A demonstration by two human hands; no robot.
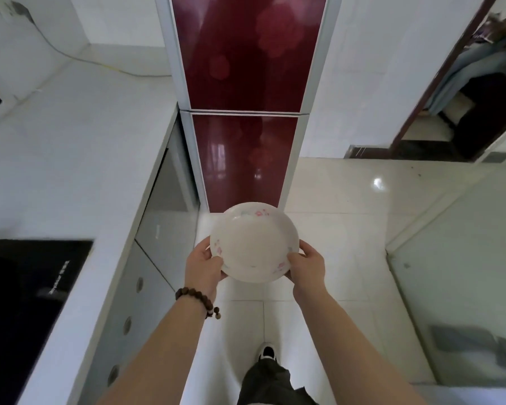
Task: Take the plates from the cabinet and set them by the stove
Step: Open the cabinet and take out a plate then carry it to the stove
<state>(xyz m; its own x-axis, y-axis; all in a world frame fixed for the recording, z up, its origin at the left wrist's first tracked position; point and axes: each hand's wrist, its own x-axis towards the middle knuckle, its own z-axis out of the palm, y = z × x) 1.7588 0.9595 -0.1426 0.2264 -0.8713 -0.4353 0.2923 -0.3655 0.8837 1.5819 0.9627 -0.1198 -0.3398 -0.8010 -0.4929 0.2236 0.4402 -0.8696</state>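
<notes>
White plate (254, 242), mid-carry, hangs right of the stove (27, 287); left hand (202, 266) and right hand (307, 266) have fingers clamped on its rim. Next, I reckon: swing it left onto the surface (70, 185) beside the stove.

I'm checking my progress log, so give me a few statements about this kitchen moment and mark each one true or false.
1. The left hand and right hand both grip the plate. True.
2. The stove sits in the counter on the person's left. True.
3. The plate rests on the counter. False: it is held in the air above the floor.
4. The bracelet is on the right wrist. False: it is on the left wrist.
</notes>
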